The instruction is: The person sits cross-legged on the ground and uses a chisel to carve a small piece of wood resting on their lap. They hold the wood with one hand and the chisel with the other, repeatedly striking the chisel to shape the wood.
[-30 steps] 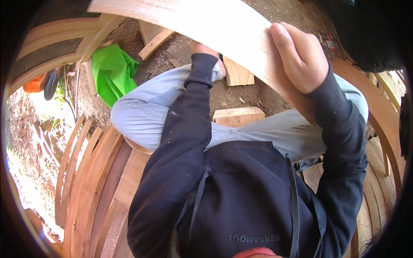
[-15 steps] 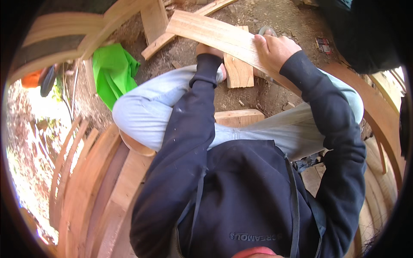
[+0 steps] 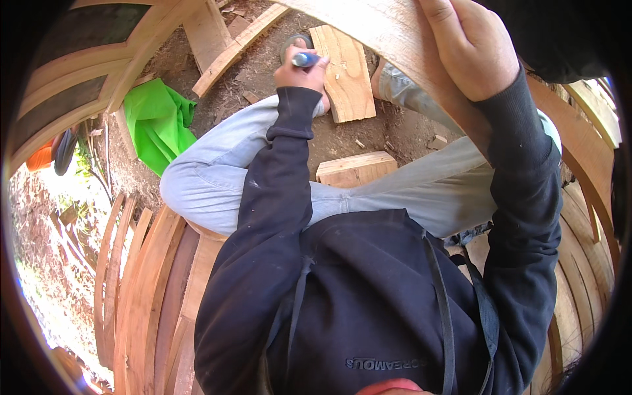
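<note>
My left hand (image 3: 304, 74) is closed around a blue, thick pen-like tool (image 3: 305, 60) with a pale end; its tip is hidden. Beside it, a grey rounded thing (image 3: 289, 46) shows partly behind the fingers. My right hand (image 3: 471, 46) grips a long, flat wooden board (image 3: 388, 29), raised close to the camera, thumb on its face. The board's far part runs out of the upper edge. Just right of my left hand, a short wooden block (image 3: 343, 74) lies on the ground, with small chips on it. Another wood block (image 3: 355, 169) sits between my legs.
Curved wooden pieces (image 3: 138, 283) stand in a row at lower left, and more (image 3: 579, 158) at right. A slatted wooden frame (image 3: 108, 52) is at upper left, near a green cloth (image 3: 157, 122). A narrow wood strip (image 3: 240, 49) lies on the dirt floor.
The board has risen toward the camera with my right hand. My left hand, earlier under the board, now shows to its left with the blue tool visible.
</note>
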`<state>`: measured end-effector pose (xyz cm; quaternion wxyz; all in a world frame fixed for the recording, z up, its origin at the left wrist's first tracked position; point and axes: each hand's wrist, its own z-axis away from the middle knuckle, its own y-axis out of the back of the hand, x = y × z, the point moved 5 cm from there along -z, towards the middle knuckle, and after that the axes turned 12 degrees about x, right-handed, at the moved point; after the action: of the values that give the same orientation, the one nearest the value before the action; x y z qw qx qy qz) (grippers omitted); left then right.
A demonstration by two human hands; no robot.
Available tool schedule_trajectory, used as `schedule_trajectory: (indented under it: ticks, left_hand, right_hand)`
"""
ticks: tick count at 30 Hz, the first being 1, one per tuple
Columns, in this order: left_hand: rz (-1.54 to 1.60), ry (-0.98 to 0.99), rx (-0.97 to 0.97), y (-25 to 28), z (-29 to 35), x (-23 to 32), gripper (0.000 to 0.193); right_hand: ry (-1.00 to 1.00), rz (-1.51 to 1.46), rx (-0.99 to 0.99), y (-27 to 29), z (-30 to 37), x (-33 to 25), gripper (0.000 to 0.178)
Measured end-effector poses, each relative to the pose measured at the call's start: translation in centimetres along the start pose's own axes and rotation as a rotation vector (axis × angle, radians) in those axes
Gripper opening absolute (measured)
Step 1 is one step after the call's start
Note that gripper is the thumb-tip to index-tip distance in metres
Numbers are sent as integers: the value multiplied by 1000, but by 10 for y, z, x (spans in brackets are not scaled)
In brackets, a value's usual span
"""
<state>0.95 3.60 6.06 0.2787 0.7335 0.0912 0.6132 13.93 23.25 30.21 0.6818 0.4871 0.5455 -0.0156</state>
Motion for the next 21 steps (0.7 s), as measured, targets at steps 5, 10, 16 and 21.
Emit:
schedule_trajectory:
  ticks: [5,10,16,21]
  left_hand:
    - [503,421,239,50,-45,-47,25]
    - [377,279,-51,18,-25,-33,27]
    - [278,191,-73,21,-21,-43,30]
    - [326,241,-63,20,-23,-53,30]
  right_hand:
    - [145,106,-24,-5,1,2,37]
    - [97,87,-53,-3,-2,3,35]
    - [135,79,-50,-5,-1,0,35]
    - [149,131,-9,-5,1,-3,36]
